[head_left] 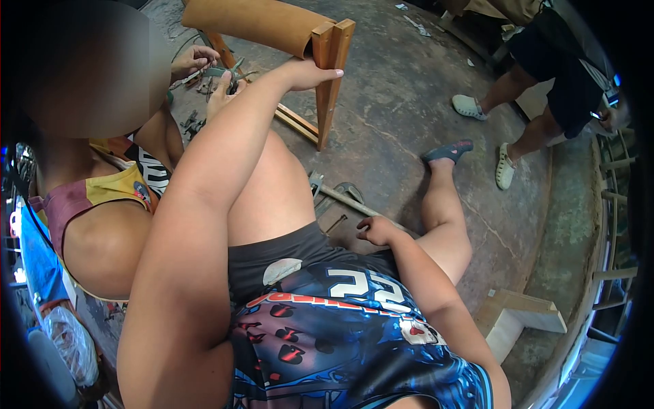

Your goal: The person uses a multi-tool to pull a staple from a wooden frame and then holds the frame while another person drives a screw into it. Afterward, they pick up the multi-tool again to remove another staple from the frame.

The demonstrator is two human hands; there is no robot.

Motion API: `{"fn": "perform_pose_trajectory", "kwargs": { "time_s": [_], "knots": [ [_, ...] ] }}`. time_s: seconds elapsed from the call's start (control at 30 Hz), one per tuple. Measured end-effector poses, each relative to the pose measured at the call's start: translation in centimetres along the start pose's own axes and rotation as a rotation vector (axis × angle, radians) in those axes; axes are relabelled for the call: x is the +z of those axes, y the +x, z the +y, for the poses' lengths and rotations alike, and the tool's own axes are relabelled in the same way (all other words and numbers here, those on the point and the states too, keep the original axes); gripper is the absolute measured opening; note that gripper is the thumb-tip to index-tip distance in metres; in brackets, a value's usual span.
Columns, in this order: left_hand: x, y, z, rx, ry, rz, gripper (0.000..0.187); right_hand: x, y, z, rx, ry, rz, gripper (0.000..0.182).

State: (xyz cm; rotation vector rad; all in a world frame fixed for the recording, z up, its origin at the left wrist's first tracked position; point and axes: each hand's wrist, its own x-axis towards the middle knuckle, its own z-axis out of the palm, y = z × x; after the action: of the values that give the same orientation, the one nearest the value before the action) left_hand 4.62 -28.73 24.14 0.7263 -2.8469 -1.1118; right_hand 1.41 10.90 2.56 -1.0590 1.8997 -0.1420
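Observation:
My left hand (308, 73) grips the top part of an upright wooden leg (330, 92). Its thumb lies across the front edge, and the other fingers are hidden behind the wood. A rolled tan sheet (255, 26) meets the top of that leg. My right hand (376, 230) hangs loosely over my thigh, fingers slightly bent and apart, with nothing visible in it. Close to it on the floor are a long metal bar clamp (354, 202) and a small bolt-like rod (336, 223).
At left, a co-worker's hands (219, 95) hold a green-handled plier-like tool (219, 71). Small metal parts (193, 125) lie below them. Another person in pale clogs (504, 167) stands at right. A cut wooden box piece (524, 310) sits on the floor, and a plastic bag (71, 344) is at lower left.

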Motion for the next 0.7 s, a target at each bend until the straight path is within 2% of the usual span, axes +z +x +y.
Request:
{"fn": "perform_pose_trajectory", "kwargs": {
  "time_s": [0.7],
  "knots": [
    [0.18, 0.47, -0.36, -0.006, -0.018, -0.001, 0.077, 0.10, 0.19, 0.27, 0.012, 0.003, -0.005, 0.048]
  ]
}}
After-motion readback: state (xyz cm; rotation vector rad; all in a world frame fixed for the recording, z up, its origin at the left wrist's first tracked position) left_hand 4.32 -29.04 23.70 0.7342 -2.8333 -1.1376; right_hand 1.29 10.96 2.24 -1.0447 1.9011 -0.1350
